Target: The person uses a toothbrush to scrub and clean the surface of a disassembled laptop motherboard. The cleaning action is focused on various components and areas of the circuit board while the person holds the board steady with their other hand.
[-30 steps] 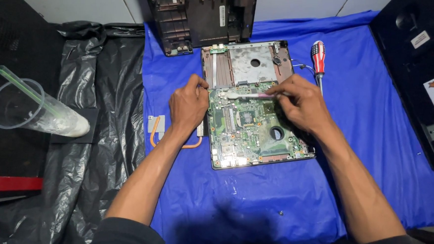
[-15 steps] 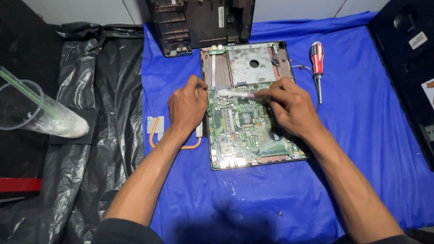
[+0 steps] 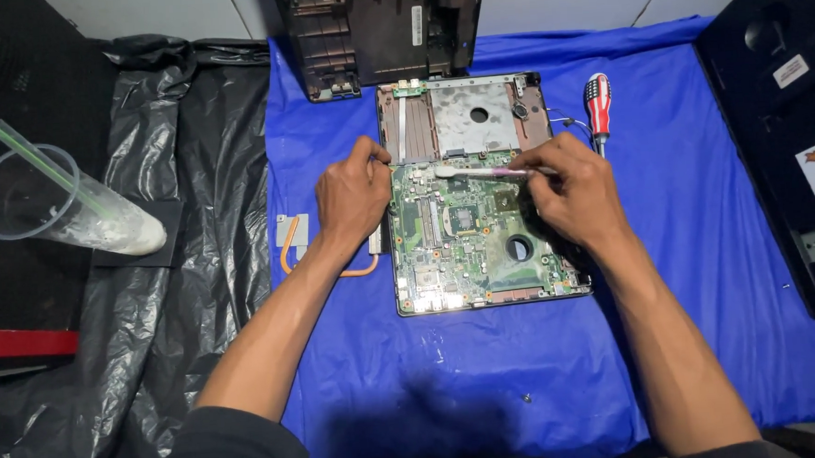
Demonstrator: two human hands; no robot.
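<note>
Left hand (image 3: 355, 196) is curled, fingers pressing the left edge of the board (image 3: 478, 239), holding it down. Right hand (image 3: 568, 193) pinches a thin brush (image 3: 474, 172) by its pink handle; the white head lies on the board's top edge, pointing left. Board sits in a laptop base (image 3: 462, 119) on the blue cloth (image 3: 687, 242), centre of the bench. Copper heat pipe (image 3: 287, 245) lies just left of the left hand. Screwdriver (image 3: 597, 107) rests on the cloth just right of the base. Plastic cup (image 3: 53, 210) lies tipped on black sheeting (image 3: 192, 194), well left.
</note>
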